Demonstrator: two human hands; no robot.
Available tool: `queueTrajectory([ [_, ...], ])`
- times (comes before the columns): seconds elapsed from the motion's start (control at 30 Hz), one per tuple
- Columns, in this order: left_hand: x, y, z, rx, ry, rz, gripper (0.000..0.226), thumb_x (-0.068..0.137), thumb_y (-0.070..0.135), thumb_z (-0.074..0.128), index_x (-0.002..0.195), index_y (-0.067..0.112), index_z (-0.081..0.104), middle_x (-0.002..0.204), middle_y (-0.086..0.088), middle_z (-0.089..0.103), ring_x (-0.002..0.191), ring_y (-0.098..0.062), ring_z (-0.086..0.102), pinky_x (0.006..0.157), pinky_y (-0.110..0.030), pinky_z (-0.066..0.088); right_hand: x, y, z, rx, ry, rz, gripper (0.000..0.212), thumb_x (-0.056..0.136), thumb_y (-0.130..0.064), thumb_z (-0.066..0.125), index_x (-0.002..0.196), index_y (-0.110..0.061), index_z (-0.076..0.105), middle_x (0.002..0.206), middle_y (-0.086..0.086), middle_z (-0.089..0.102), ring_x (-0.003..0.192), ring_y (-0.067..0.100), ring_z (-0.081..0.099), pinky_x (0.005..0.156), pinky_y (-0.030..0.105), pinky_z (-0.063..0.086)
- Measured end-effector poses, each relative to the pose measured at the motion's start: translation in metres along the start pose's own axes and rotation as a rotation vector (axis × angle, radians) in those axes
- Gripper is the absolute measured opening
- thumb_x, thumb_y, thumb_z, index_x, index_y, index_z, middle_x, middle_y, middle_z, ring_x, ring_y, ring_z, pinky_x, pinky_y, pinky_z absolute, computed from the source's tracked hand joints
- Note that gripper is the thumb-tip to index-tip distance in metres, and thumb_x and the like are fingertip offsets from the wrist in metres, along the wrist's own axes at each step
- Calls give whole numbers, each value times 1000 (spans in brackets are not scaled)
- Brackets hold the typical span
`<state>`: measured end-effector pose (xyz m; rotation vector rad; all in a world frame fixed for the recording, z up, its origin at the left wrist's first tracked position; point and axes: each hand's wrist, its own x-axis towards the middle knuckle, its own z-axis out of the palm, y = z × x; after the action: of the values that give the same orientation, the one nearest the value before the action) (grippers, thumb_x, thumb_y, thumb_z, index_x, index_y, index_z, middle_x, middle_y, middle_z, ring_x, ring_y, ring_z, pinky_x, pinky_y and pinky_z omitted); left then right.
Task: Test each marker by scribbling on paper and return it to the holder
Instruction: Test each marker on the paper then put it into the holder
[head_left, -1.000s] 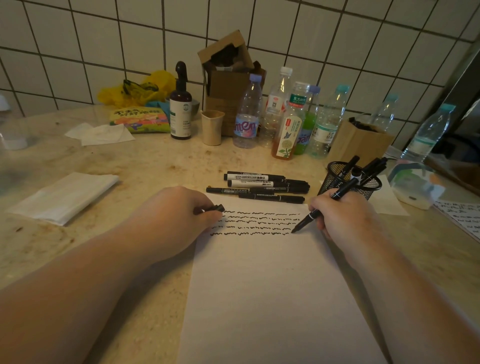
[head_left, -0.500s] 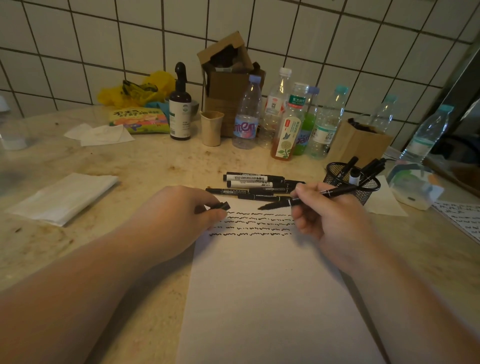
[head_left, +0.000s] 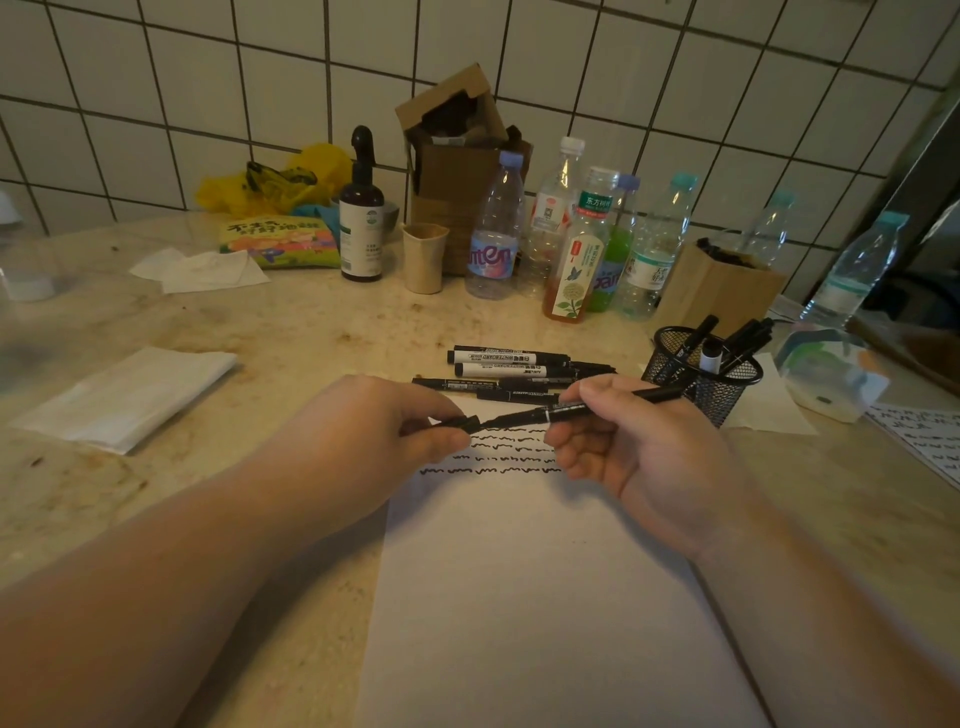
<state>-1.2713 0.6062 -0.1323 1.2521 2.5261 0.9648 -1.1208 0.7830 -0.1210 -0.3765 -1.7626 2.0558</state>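
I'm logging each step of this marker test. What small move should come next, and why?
Probably push the cap onto the marker's tip: the left hand pinches the cap right at the tip, the right hand holds the barrel, and scribbles already mark the paper. Then the mesh holder.

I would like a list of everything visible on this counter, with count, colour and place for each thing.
paper: one, white, centre front, scribbled lines at top
marker: one, black, over paper
cap: one, black, at marker tip
loose markers: about five, black and white, behind paper
holder: one, black mesh, right, several markers inside
bottles: several, mostly clear, back
box: one, brown, back
napkin: one, white, left
left hand: pinches cap
right hand: grips marker
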Motion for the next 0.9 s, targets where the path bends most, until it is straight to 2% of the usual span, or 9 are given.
queueTrajectory([
  [0.17,0,-1,0,-5,-46,13,13,89,48,63,100,50,70,78,22,72,77,0,64,77,-25,54,-1,0,1,-39,-16,-7,31,81,-23,61,99,2,66,76,20,69,64,25,65,59,31,53],
  [0.3,-2,2,-1,-17,-75,33,7,90,48,62,89,54,67,79,27,70,74,-4,64,74,-29,54,-1,1,-1,-110,-20,-18,25,76,-23,68,93,-6,76,73,13,68,63,20,62,58,26,52],
  [0.4,-2,0,2,-6,-99,26,12,91,44,62,99,51,66,86,23,72,81,-7,66,81,-34,55,-1,2,-2,-115,-32,4,22,77,-23,68,91,-10,80,73,10,66,65,18,60,59,24,52],
  [0.5,-1,0,3,-14,-69,4,18,91,40,64,105,50,67,91,16,73,86,-7,65,84,-31,54,1,1,-2,-9,-48,52,33,86,-27,58,99,-4,77,76,16,68,67,22,61,63,32,49],
  [0.6,0,2,0,-51,-10,-6,13,90,40,66,101,45,71,87,16,71,83,-3,63,75,-20,50,2,-1,-2,44,-2,70,32,90,-21,53,105,3,69,78,20,69,66,26,63,67,38,47],
  [0.7,-1,3,-4,-132,55,-26,4,88,42,68,87,45,70,79,20,69,77,3,61,67,-14,42,3,3,-4,-199,100,12,15,97,-9,56,101,-3,69,75,12,72,65,21,63,62,30,53],
  [0.8,1,2,-5,-220,104,-66,13,87,40,69,75,41,71,77,28,69,76,10,59,66,-19,43,3,7,-5,-462,118,-38,9,94,-11,64,94,-13,73,70,1,72,62,14,63,60,25,53],
  [0.9,1,1,-4,-200,110,-103,23,88,42,66,69,33,73,69,17,71,63,0,61,62,-30,46,3,7,-6,-554,118,-68,9,91,-11,68,92,-18,74,72,0,75,63,12,66,63,24,56],
])
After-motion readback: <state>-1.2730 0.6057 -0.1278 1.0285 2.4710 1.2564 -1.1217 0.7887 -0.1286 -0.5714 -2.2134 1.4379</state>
